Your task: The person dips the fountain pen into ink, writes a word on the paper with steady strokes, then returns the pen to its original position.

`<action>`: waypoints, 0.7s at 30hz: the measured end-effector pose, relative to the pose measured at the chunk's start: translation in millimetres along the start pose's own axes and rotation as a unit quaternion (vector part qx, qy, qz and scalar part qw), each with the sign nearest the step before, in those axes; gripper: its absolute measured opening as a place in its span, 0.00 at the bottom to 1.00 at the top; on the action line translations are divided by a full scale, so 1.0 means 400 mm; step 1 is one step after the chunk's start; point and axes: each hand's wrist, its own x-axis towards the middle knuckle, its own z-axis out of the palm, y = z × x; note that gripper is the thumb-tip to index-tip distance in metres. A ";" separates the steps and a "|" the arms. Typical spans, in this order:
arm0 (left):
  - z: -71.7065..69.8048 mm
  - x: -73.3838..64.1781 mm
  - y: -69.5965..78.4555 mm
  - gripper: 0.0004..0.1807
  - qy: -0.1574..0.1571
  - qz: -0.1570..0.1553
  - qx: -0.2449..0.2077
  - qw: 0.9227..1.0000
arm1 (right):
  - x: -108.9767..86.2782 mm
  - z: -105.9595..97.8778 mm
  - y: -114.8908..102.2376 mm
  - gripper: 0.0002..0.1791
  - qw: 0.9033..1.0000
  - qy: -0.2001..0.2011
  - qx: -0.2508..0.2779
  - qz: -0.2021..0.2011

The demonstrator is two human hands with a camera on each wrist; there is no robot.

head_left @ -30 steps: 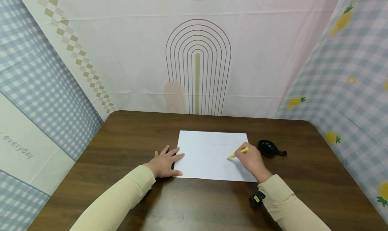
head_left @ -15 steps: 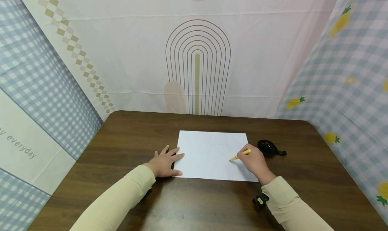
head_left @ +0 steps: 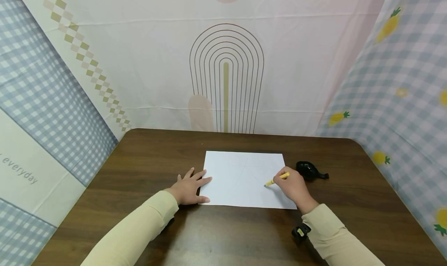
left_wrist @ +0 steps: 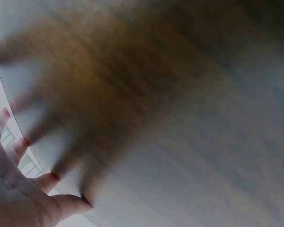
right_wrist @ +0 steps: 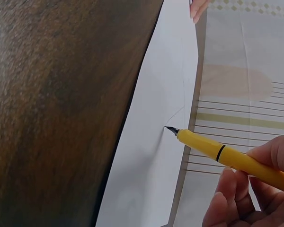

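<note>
A white sheet of paper [head_left: 230, 188] lies on the brown table, with thin crossing lines drawn on its upper right part. My right hand [head_left: 292, 183] pinches a yellow fountain pen [right_wrist: 203, 145] between thumb and fingers. In the right wrist view the dark nib meets the paper at the end of a fine line. At the sheet's left edge my left hand [head_left: 186, 189] lies with its fingers spread, fingertips and thumb on the paper. The left wrist view shows that hand's fingertips [left_wrist: 57, 177] along the edge.
A glossy black rounded object with a narrow neck [head_left: 309, 171] lies right of the sheet, close behind my right hand. The wooden table [head_left: 223, 235] reaches back to a patterned cloth [head_left: 157, 72]. Checked cloths hang on both sides.
The pen and my right hand have moved a little right and toward me over the last second, mostly in its first half. My left hand keeps its place on the paper.
</note>
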 end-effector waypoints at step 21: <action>0.000 0.002 0.000 0.40 0.001 -0.002 -0.003 1.000 | 0.002 -0.021 0.012 0.09 1.000 0.007 0.017 -0.009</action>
